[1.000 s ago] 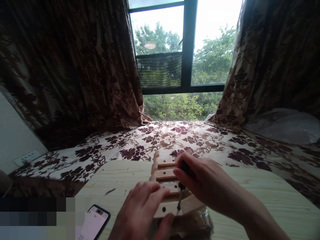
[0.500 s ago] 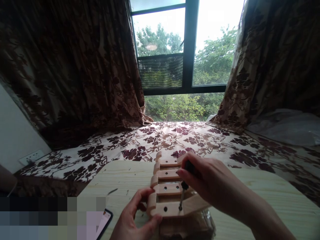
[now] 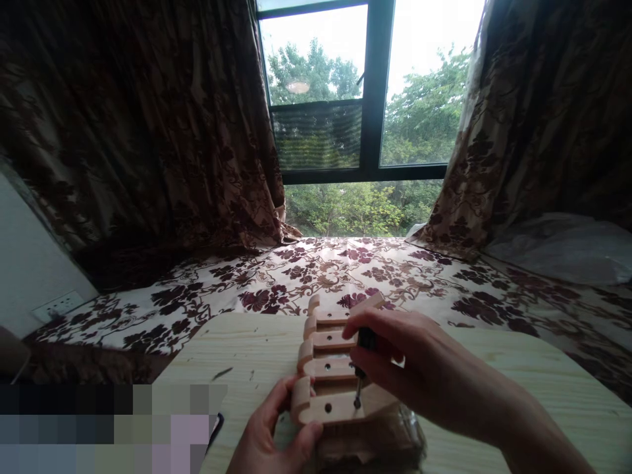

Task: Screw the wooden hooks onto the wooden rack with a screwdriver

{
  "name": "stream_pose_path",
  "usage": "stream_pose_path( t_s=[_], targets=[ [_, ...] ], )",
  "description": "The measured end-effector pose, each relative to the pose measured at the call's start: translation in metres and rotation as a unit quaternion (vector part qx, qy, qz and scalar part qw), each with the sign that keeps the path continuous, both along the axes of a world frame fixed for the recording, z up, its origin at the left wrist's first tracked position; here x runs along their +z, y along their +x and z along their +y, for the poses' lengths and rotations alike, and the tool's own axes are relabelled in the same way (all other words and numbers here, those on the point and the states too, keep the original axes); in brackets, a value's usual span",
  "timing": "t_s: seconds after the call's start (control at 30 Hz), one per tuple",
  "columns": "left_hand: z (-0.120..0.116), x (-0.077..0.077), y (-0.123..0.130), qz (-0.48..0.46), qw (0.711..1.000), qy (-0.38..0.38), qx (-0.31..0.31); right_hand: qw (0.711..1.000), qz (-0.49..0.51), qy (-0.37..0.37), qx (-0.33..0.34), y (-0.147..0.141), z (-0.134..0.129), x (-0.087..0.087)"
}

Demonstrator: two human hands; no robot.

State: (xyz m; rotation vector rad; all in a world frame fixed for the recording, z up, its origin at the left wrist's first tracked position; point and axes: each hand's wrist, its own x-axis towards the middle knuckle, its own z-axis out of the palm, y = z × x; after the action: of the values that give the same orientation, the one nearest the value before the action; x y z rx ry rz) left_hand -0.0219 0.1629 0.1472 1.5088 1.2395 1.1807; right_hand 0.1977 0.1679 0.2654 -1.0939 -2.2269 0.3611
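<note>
A light wooden rack (image 3: 340, 409) with several slats and rounded left ends lies on the pale wooden table. Dark screws show in its slats. My left hand (image 3: 276, 428) grips the rack's near left corner, thumb in front and fingers behind. In my right hand (image 3: 399, 355) is a screwdriver (image 3: 366, 339) with a dark handle, held upright. Its tip meets a screw (image 3: 357, 403) on the nearest slat. Under the rack's near side sits a clear plastic-wrapped bundle (image 3: 375, 440), partly hidden.
The pale wooden table (image 3: 232, 349) has small dark marks on its left part. Beyond it spreads a floral cloth (image 3: 336, 270) up to the window (image 3: 372, 131). A phone edge (image 3: 214, 428) shows at lower left. A clear plastic bag (image 3: 563, 247) lies at far right.
My right hand has shifted its fingers on the screwdriver handle, uncovering the rack's far right end. The screwdriver still stands on the same screw. My left hand keeps its hold.
</note>
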Motion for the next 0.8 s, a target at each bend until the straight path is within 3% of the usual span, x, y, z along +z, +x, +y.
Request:
stream_pose_path(
  t_s=[0.07,0.23,0.43,0.57,0.67,0.8],
  targets=[
    [0.000,0.000,0.000,0.007,1.000,0.010,0.009,1.000,0.003,-0.015,0.008,0.000,0.000,0.001],
    [-0.002,0.000,0.002,0.035,0.997,0.055,0.044,0.994,-0.094,-0.021,-0.055,0.002,0.007,0.016],
    [-0.003,-0.005,0.000,0.060,0.989,0.120,0.054,0.975,-0.209,0.012,0.075,0.005,0.004,0.040],
    [-0.002,-0.009,-0.001,0.089,0.987,0.131,0.024,0.968,-0.246,0.031,0.038,0.002,0.005,0.039],
    [-0.002,-0.010,0.000,0.080,0.986,0.137,0.040,0.963,-0.267,0.043,-0.007,-0.002,0.005,0.040],
    [-0.002,-0.007,0.000,0.092,0.983,0.155,0.021,0.959,-0.278,0.019,0.059,-0.008,0.001,0.048]
  ],
)
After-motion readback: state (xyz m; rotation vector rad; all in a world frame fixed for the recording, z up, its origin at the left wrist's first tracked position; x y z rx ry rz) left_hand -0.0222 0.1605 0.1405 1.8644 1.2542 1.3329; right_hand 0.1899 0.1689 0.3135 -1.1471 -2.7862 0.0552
